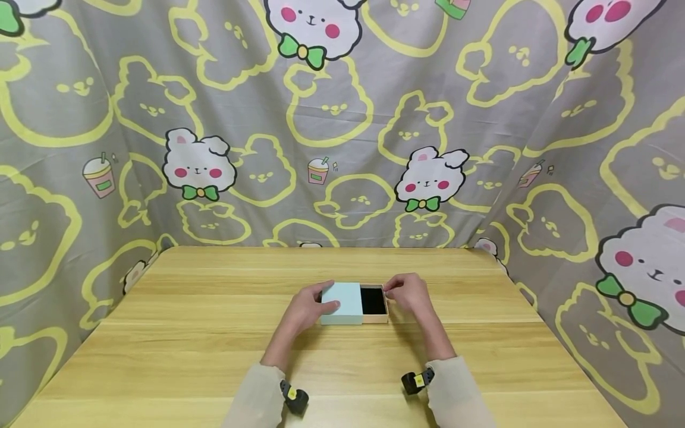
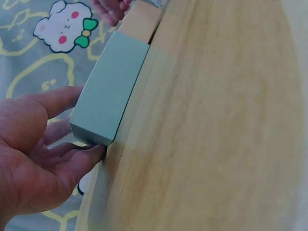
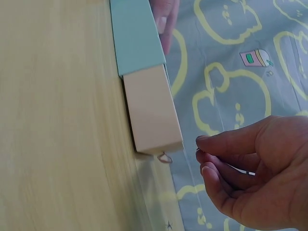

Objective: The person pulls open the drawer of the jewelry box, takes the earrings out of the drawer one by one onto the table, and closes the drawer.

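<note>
A pale blue box sleeve (image 1: pixel 341 300) lies on the table, with a peach drawer (image 3: pixel 153 108) slid partly out on the right. Black lining (image 1: pixel 373 301) shows inside the drawer, and a small ribbon loop (image 3: pixel 165 158) hangs from its end. My left hand (image 2: pixel 43 149) grips the sleeve's left end between thumb and fingers. Just beyond the drawer's open end is my right hand (image 3: pixel 255 173), thumb and fingertips together, apart from the loop. A small thin object seems pinched there; only a dark tip and a shiny bit show, so its kind is unclear.
The box rests on a light wood table (image 1: pixel 214 351). Behind and at both sides hangs a grey curtain (image 1: pixel 257 107) with cartoon prints. A black wrist camera (image 1: pixel 294 397) is strapped at the left cuff, another camera (image 1: pixel 417 380) at the right.
</note>
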Action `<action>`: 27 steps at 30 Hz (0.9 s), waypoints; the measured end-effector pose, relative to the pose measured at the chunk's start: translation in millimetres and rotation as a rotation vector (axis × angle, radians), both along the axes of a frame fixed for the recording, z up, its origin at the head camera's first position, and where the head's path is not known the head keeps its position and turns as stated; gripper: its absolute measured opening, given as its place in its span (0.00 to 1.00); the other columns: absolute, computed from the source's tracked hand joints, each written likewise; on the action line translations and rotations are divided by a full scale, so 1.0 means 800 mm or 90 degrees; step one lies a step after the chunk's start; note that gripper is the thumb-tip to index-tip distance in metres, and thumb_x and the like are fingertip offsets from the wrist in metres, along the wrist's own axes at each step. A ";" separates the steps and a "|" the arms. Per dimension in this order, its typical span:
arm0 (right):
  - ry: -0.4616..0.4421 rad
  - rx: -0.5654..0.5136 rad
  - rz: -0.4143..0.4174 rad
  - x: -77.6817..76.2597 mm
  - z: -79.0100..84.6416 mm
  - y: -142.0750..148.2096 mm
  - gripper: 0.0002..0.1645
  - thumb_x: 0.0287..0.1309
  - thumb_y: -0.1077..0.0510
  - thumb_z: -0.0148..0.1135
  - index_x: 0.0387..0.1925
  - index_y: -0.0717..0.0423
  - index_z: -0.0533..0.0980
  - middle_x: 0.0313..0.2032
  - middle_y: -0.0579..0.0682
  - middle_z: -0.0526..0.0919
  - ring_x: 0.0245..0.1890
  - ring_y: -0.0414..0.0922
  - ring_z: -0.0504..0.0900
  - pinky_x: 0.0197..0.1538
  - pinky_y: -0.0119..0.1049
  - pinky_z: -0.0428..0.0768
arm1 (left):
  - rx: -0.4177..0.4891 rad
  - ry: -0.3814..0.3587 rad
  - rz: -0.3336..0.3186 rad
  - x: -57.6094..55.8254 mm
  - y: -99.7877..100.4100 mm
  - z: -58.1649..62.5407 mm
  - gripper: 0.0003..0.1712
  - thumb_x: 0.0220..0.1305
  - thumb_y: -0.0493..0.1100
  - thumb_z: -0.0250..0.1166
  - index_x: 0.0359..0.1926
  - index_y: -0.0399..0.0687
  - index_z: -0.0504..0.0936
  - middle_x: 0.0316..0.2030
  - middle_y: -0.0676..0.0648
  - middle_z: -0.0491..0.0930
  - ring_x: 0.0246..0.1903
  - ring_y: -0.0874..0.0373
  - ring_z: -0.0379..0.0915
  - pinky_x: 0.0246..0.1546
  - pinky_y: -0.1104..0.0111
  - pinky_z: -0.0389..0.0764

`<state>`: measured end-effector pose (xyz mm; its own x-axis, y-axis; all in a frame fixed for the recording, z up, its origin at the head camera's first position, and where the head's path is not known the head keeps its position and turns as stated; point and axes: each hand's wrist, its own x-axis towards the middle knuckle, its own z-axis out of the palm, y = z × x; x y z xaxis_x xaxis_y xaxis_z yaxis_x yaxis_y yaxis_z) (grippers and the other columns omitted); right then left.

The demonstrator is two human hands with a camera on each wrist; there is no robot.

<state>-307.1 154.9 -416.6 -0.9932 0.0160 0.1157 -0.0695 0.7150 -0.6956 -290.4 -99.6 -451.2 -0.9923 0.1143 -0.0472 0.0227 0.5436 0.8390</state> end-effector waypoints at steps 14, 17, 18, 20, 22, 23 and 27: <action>-0.042 -0.020 -0.029 -0.004 0.003 0.041 0.05 0.57 0.63 0.68 0.35 0.59 0.87 0.33 0.52 0.88 0.36 0.49 0.83 0.38 0.38 0.77 | 0.003 0.000 0.006 0.001 0.001 0.001 0.34 0.66 0.53 0.70 0.71 0.61 0.73 0.69 0.37 0.72 0.68 0.40 0.68 0.63 0.45 0.73; -0.045 -0.021 -0.035 -0.005 0.002 0.048 0.06 0.57 0.63 0.68 0.35 0.60 0.87 0.32 0.53 0.87 0.33 0.48 0.82 0.35 0.37 0.77 | -0.001 0.003 0.003 0.002 0.000 0.001 0.34 0.66 0.53 0.70 0.72 0.61 0.73 0.69 0.37 0.72 0.68 0.40 0.68 0.63 0.45 0.73; -0.045 -0.020 -0.038 -0.005 0.002 0.049 0.06 0.56 0.63 0.68 0.35 0.60 0.87 0.32 0.53 0.87 0.32 0.47 0.81 0.34 0.36 0.76 | 0.000 0.001 0.005 0.002 0.000 0.002 0.34 0.66 0.53 0.70 0.71 0.61 0.73 0.69 0.37 0.72 0.68 0.40 0.68 0.63 0.45 0.73; -0.043 -0.016 -0.041 -0.005 0.001 0.052 0.05 0.56 0.63 0.68 0.34 0.59 0.87 0.32 0.53 0.87 0.33 0.47 0.81 0.35 0.36 0.76 | 0.000 -0.001 0.006 0.002 0.000 0.002 0.34 0.66 0.53 0.70 0.71 0.62 0.73 0.69 0.37 0.71 0.68 0.40 0.68 0.63 0.45 0.73; -0.040 -0.010 -0.043 -0.005 0.000 0.054 0.05 0.55 0.63 0.68 0.33 0.59 0.87 0.33 0.54 0.87 0.34 0.49 0.81 0.36 0.38 0.77 | 0.003 -0.004 0.008 0.001 0.000 0.001 0.34 0.66 0.53 0.70 0.71 0.62 0.73 0.69 0.37 0.71 0.68 0.41 0.67 0.64 0.46 0.73; -0.038 -0.006 -0.043 -0.005 0.000 0.055 0.05 0.55 0.63 0.68 0.33 0.59 0.87 0.34 0.54 0.88 0.36 0.50 0.82 0.38 0.39 0.77 | 0.004 -0.004 0.007 0.001 0.000 0.001 0.34 0.66 0.53 0.70 0.71 0.62 0.73 0.69 0.37 0.71 0.68 0.41 0.68 0.64 0.46 0.73; -0.047 -0.002 -0.049 -0.004 -0.004 0.060 0.06 0.55 0.64 0.67 0.34 0.61 0.87 0.36 0.56 0.88 0.41 0.54 0.82 0.42 0.42 0.77 | 0.006 -0.002 0.005 0.000 0.001 0.001 0.34 0.66 0.53 0.70 0.72 0.62 0.73 0.69 0.37 0.72 0.68 0.41 0.69 0.63 0.46 0.74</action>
